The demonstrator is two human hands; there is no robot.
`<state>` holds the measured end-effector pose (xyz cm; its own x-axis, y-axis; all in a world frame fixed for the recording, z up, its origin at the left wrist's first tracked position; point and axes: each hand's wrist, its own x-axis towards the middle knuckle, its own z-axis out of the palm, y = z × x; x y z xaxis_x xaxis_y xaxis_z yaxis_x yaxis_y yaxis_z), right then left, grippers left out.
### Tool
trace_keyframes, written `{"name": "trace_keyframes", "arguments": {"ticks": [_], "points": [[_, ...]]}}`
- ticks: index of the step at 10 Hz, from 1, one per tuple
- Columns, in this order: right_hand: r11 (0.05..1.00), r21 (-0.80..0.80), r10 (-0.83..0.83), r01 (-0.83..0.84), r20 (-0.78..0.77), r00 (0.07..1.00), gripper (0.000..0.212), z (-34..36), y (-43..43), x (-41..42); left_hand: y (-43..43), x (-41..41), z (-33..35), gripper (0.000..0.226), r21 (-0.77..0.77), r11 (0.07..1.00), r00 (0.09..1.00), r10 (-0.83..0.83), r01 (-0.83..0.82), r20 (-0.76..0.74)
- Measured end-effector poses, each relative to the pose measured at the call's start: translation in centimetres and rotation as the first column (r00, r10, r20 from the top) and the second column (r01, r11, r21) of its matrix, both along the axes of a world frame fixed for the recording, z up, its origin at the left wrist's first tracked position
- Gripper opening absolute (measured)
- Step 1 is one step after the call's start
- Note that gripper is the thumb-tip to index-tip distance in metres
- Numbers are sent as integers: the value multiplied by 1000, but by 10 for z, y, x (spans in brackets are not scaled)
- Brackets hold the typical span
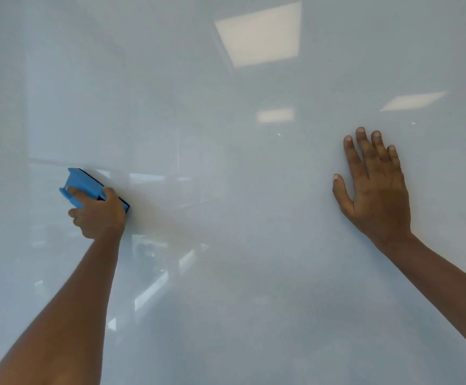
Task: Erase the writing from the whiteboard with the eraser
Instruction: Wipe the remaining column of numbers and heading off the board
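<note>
Whiteboard (254, 190) fills frame; glossy, pale, ceiling-light reflections upper right, no writing visible. Right hand (376, 190), right of centre: grip fully open, palm flat on board, holding nothing. Left hand (98, 215), lower left: grip closed around blue eraser (83, 186), tilted, dark pad against board.

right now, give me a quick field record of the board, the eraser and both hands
board: whiteboard fills the view, glossy, ceiling lights reflected
writing: none visible
eraser: blue eraser, dark pad against the board, tilted, left of centre
left hand: gripping the eraser
right hand: open, fingers spread, seemingly flat on the board, holding nothing
task state: visible part of the board looks clean
</note>
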<state>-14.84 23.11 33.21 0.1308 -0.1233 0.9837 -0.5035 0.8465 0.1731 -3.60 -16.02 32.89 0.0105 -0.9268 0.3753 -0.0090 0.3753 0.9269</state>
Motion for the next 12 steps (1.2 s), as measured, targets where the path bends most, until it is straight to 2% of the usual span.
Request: {"name": "trace_keyframes", "arguments": {"ticks": [1,2,3,4,5,6,7,8,10,11,12], "points": [[1000,-2,0,0,1,1000,53,0,0,1,13,-5,7,66,-7,1000,999,5,-6,-45],[1000,2,-1,1,5,1000,53,1,0,1,41,-12,26,66,-154,988,997,13,-24,-73],[1000,5,-1,1,10,1000,54,1,0,1,86,-20,51,67,-397,918,998,-18,-9,-64],[1000,3,-2,2,8,1000,54,1,0,1,143,-30,66,69,-662,748,997,-78,54,-7],[1000,-1,-7,7,1,1000,53,0,0,0,196,-38,62,70,-842,527,991,-115,114,62],[1000,3,-12,12,-4,1000,54,0,0,-2,229,-40,50,67,-928,331,983,-131,169,132],[1000,12,-19,19,-1,1000,54,1,1,-2,232,-40,46,65,-976,147,986,-71,158,149],[1000,9,-15,15,2,1000,54,1,1,-2,211,-34,50,66,-976,183,993,-33,120,116],[1000,11,-2,2,25,1000,54,1,0,2,118,-21,25,68,-780,623,998,-3,56,69],[1000,16,-4,4,35,999,54,1,1,2,75,-15,-9,67,-606,795,999,11,15,39],[1000,15,-9,8,39,999,54,1,1,3,46,-9,-53,66,-376,926,999,31,-24,13]]}}
